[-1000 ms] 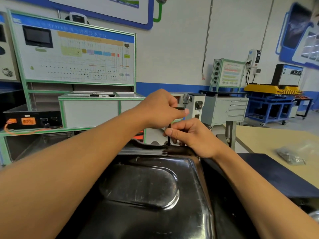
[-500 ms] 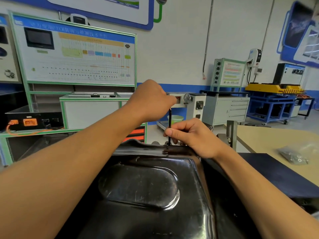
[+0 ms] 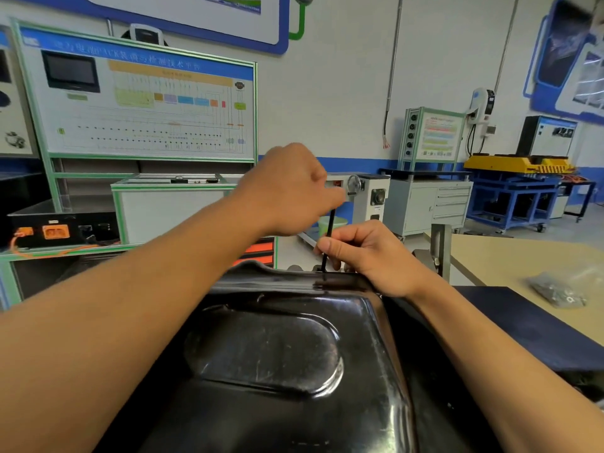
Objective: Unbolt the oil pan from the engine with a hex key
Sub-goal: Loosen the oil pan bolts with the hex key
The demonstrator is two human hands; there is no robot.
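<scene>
**Two hands on one hex key at the pan's far flange**

The person is working at the far edge of a glossy black stamped-metal oil pan. The pan is lying with its broad face upward directly below the camera and is filling the lower middle of the view.

A slim black steel hex key is standing nearly upright, its long axis running vertically. Its lower tip is meeting the pan's far flange, and the bolt head beneath it is too small to make out.

The left hand is clenching around the key's top end, hiding the bend. The right hand is pinching the shaft low down between thumb and fingertips, just above the flange, so it is the nearer hand to the bolt.

By the look of it, the upper hand is supplying the turn while the lower one is steadying the shaft. The next move is hinging on that axis staying vertical over the bolt.

Counting what is showing:
- one hex key, with two hands on it
- one oil pan
- no bolt head plainly visible along the flange
- one clear plastic bag of small metal parts, lying to the right on a tan tabletop
</scene>
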